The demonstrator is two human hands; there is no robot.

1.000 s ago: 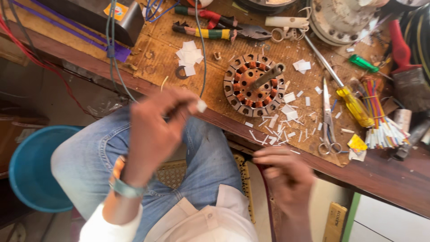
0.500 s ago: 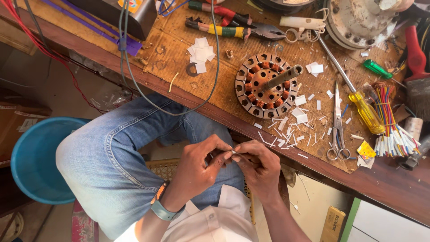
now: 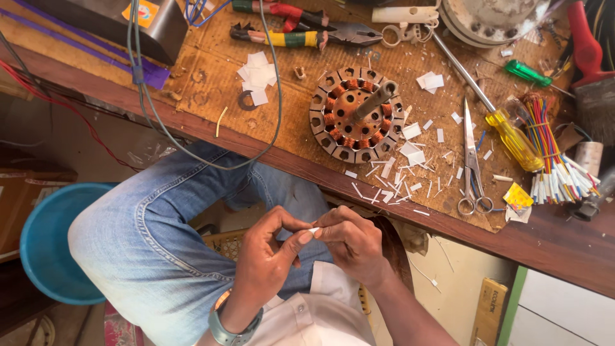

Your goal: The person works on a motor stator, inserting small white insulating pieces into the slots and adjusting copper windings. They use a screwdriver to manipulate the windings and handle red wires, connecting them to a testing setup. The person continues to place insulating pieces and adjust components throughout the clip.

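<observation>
Over the lap, below the workbench (image 3: 551, 247): left hand (image 3: 272, 256) and right hand (image 3: 352, 240) meet fingertip to fingertip, both pinching a small white paper slip (image 3: 314, 229). Wrists bent inward, thumbs on top. Best handled w/ light, even pinch, creasing square. Motor core (image 3: 355, 115) and scissors (image 3: 472, 160) sit on the bench.

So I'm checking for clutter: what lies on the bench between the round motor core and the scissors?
In the head view, white paper scraps lie scattered between the motor core and the scissors, on the bench.
</observation>
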